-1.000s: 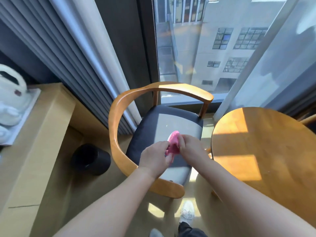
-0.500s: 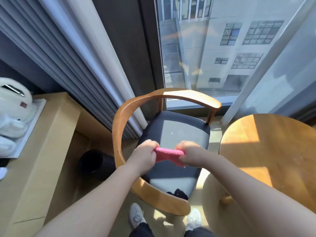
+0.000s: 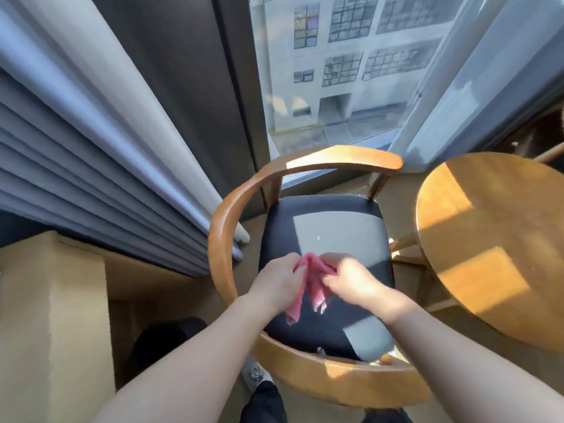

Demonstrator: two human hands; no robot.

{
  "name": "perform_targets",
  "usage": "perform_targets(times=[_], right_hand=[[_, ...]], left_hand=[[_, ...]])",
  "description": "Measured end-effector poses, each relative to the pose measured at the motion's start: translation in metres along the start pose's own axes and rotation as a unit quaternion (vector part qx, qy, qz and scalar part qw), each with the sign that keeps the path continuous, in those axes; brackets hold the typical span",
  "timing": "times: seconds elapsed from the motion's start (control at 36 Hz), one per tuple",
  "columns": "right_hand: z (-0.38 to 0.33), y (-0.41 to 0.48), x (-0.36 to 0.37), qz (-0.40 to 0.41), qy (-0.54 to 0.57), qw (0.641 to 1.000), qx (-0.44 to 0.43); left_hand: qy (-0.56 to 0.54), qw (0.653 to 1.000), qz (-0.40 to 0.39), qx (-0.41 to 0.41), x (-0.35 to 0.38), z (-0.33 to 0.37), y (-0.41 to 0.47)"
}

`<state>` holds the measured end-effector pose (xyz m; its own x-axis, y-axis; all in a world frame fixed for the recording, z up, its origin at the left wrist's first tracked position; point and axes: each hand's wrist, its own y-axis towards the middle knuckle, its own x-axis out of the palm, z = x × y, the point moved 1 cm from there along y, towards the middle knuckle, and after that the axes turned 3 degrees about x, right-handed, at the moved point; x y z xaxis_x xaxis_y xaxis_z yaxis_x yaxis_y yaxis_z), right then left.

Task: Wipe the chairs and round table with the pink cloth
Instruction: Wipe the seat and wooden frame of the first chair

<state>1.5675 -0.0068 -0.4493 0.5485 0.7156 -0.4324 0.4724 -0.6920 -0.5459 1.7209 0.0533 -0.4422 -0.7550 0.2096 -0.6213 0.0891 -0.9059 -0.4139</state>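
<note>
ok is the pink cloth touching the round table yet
Apart. Head view: the pink cloth, held by left hand and right hand over the chair seat, hangs clear of the round table.

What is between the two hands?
The pink cloth, gripped by the left hand and right hand, above the chair seat; the head view shows it.

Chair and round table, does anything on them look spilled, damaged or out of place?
Nothing stands out. The wooden chair stands upright, its black seat cushion showing only sunlight patches, as does the round table. The pink cloth hangs bunched between the left hand and right hand over the seat.
</note>
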Motion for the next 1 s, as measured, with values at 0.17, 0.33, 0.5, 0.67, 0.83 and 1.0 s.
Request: perform_targets(times=[0.17,0.33,0.5,0.67,0.83,1.0], right_hand=[[-0.004,0.039,0.025,0.043,-0.01,0.994,0.096],[0.02,0.096,0.041,0.057,0.034,0.992,0.105],[0.064,0.178,0.055,0.062,0.008,0.988,0.14],[0.108,0.237,0.073,0.089,0.054,0.981,0.161],[0.127,0.259,0.077,0.043,-0.258,0.953,0.154],[0.124,0.26,0.07,0.052,-0.302,0.951,-0.05]], left_hand=[[0.131,0.989,-0.049,0.056,-0.038,-0.044,0.044],[0.216,0.973,-0.054,0.057,-0.033,-0.076,0.114],[0.293,0.951,-0.057,0.08,-0.001,-0.109,0.192],[0.343,0.932,-0.062,0.102,0.026,-0.128,0.254],[0.316,0.938,-0.05,0.132,0.015,-0.123,0.274],[0.347,0.907,-0.001,0.239,-0.04,-0.102,0.27]])
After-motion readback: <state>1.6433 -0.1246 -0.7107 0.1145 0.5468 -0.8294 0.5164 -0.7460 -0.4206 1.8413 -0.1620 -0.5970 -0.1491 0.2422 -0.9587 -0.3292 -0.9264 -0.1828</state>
